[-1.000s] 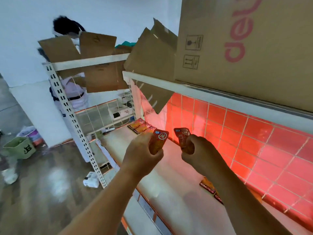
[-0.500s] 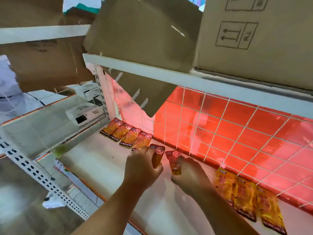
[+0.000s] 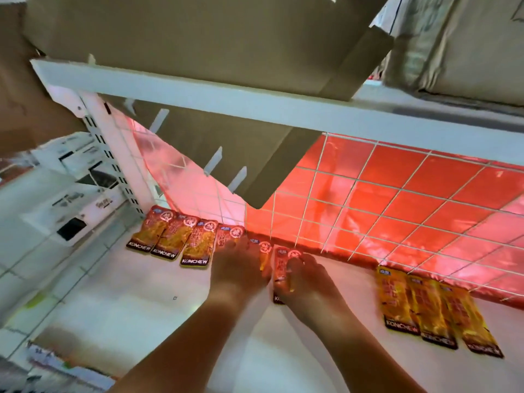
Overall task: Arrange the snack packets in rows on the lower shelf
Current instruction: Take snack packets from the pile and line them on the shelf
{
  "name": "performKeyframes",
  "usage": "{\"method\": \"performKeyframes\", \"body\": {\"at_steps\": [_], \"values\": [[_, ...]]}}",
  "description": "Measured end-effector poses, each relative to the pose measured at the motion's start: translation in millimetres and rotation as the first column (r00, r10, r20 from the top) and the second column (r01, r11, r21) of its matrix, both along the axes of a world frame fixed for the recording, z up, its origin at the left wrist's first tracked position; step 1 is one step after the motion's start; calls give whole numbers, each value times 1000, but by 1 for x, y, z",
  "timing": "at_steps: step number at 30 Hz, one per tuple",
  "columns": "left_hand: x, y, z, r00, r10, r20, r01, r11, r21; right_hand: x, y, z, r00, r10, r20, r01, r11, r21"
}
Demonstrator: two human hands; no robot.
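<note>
A row of orange-red snack packets (image 3: 173, 236) lies along the back of the white lower shelf (image 3: 136, 313), at the left. My left hand (image 3: 238, 270) is down at the right end of this row, holding one more red packet (image 3: 264, 251) that shows past its fingers. Right beside it, my right hand (image 3: 310, 282) grips another red packet (image 3: 280, 268) against the shelf, fingers curled over its top. Three yellow-orange packets (image 3: 428, 310) lie side by side farther right.
A red back panel behind a white wire grid (image 3: 397, 194) closes the shelf's rear. The upper shelf edge (image 3: 255, 109) runs just overhead, with cardboard boxes (image 3: 198, 38) on it and a flap hanging down. A perforated white upright (image 3: 113, 163) stands at the left.
Both hands have come down from mid-air to the shelf surface with their packets, at the right end of the left row. The view has moved closer and lower.
</note>
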State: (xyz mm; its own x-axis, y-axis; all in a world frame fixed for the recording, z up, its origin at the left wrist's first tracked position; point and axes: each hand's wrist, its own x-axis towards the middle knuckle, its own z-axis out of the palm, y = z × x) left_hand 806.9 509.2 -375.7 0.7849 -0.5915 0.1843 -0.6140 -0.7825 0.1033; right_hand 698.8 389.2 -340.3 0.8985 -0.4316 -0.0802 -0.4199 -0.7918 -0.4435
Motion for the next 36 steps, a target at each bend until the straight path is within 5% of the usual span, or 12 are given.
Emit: {"method": "performKeyframes", "body": {"at_steps": [6,12,36], "values": [[8,22,-13,992,-129,-8,129,991,-27,-21,-16,-32,989,145,-4,-144,975,-168],[11,33,-13,958,-252,-140,263,962,66,-17,-15,-49,984,177,-17,-178,974,-137],[42,40,-25,925,-356,-134,370,924,100,6,10,-54,998,-52,-21,47,980,-195]]}}
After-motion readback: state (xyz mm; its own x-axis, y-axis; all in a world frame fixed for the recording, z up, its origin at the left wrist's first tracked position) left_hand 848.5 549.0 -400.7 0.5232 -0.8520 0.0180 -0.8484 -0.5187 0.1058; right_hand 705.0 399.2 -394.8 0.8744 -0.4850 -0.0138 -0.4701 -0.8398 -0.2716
